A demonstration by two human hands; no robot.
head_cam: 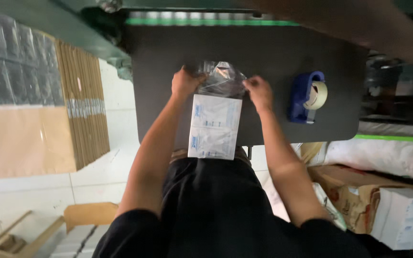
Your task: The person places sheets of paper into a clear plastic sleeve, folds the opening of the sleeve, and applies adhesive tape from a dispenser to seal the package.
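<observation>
A clear plastic bag [222,79] lies on the dark table [168,52], with white flat packets [214,126] sticking out of its near end toward me. My left hand [185,81] pinches the bag's left edge. My right hand [260,91] grips the bag's right edge. The packets hang slightly over the table's near edge above my lap.
A blue tape dispenser [306,98] with a roll of tape stands on the table to the right. Flattened cardboard [80,100] is stacked on the floor at left. Cardboard boxes [354,191] and white cartons [405,217] sit at the lower right.
</observation>
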